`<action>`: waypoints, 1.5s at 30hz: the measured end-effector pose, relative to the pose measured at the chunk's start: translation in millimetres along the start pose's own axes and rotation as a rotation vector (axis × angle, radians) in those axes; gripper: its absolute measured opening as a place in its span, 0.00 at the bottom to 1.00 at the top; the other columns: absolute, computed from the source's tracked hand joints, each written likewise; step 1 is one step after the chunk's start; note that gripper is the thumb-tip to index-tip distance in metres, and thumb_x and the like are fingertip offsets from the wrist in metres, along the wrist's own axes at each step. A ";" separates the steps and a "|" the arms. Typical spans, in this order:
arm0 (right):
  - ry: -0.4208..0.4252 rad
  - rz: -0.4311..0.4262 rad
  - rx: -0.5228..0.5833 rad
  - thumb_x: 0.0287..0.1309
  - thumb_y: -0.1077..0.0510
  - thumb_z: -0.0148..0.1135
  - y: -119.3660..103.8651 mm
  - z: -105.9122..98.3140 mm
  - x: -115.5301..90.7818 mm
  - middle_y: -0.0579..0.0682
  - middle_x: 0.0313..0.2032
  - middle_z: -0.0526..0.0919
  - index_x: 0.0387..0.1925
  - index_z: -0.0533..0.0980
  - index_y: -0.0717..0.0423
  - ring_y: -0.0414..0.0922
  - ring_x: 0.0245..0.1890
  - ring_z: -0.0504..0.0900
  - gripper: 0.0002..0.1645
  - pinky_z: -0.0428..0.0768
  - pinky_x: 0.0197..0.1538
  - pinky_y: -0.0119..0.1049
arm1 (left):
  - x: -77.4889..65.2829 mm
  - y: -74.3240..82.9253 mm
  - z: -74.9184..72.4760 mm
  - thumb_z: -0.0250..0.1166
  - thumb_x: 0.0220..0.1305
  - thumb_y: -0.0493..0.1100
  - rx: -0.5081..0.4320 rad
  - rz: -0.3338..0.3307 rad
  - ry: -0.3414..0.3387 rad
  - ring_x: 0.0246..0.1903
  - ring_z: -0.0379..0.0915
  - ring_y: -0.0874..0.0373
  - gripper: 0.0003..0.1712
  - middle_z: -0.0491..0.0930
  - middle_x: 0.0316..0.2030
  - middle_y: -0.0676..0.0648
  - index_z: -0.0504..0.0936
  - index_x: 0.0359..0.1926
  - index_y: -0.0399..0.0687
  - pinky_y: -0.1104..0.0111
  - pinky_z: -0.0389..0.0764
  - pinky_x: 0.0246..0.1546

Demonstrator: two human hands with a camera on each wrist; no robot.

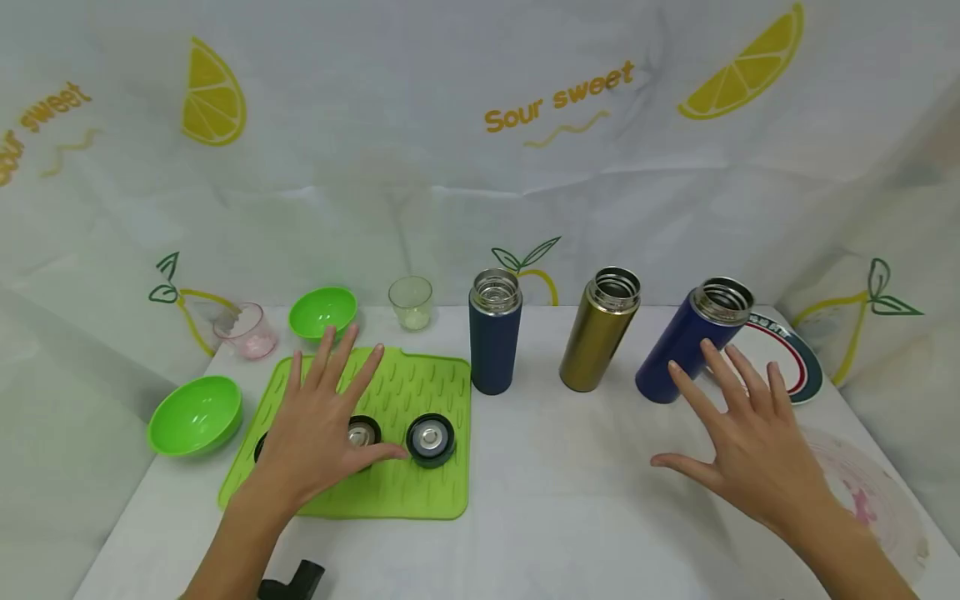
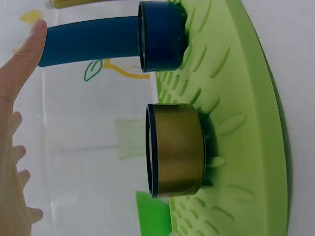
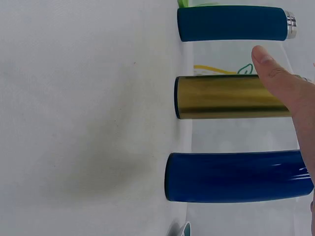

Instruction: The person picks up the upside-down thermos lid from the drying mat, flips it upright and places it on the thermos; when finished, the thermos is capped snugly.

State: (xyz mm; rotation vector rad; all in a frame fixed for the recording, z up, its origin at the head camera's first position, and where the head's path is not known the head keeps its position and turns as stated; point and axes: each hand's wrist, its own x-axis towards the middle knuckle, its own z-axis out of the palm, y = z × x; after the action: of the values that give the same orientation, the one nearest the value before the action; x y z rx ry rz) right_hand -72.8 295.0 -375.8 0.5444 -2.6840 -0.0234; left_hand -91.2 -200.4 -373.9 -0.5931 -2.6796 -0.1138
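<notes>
With fingers spread, my left hand (image 1: 318,421) hovers over the green ridged drying mat (image 1: 438,500) and holds nothing. Upturned bottle lids lie on the mat: a dark blue lid (image 1: 431,440) beside the thumb, a gold lid (image 2: 177,150), and a third lid (image 1: 259,447) mostly hidden behind the hand. My right hand (image 1: 757,446), also spread and holding nothing, is nearest the bright blue bottle (image 1: 678,354). Left of that stand a gold bottle (image 1: 597,342) and a dark blue bottle (image 1: 494,350). All three bottles are upright and uncapped, with bare steel necks.
Green bowls stand at the mat's left (image 1: 195,417) and behind it. A pink glass (image 1: 251,333) and a clear glass (image 1: 412,304) are at the back. On the right are a rimmed plate (image 1: 808,367) and a pale plate (image 1: 892,500). A black object (image 1: 300,579) lies at the front edge.
</notes>
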 end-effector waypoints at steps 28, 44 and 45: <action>0.081 -0.037 0.306 0.36 0.41 0.84 -29.5 -1.2 32.5 0.53 0.67 0.76 0.76 0.64 0.42 0.55 0.63 0.76 0.64 0.82 0.55 0.57 | -82.2 -48.4 -6.7 0.88 0.31 0.45 -0.437 -0.388 0.141 0.70 0.63 0.32 0.68 0.69 0.71 0.36 0.63 0.77 0.59 0.69 0.65 0.75; 0.022 -0.080 0.442 0.45 0.42 0.81 -44.6 25.8 38.7 0.47 0.57 0.83 0.72 0.69 0.43 0.45 0.49 0.86 0.52 0.88 0.45 0.46 | -100.0 -64.2 14.2 0.87 0.37 0.46 -0.448 -0.526 0.027 0.60 0.68 0.83 0.56 0.77 0.64 0.31 0.73 0.70 0.43 1.01 0.63 0.44; 0.022 -0.083 0.442 0.45 0.42 0.81 -44.4 26.9 38.2 0.45 0.57 0.84 0.72 0.69 0.43 0.43 0.47 0.86 0.52 0.88 0.44 0.44 | -99.7 -64.3 15.2 0.87 0.38 0.47 -0.454 -0.540 0.009 0.59 0.66 0.85 0.55 0.78 0.64 0.32 0.74 0.70 0.42 1.01 0.64 0.44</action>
State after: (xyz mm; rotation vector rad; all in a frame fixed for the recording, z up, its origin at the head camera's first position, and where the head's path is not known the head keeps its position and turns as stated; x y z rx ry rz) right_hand -99.0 237.9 -390.2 0.7803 -2.6462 0.5602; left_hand -40.6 -295.1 -426.7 0.0310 -2.7415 -0.8819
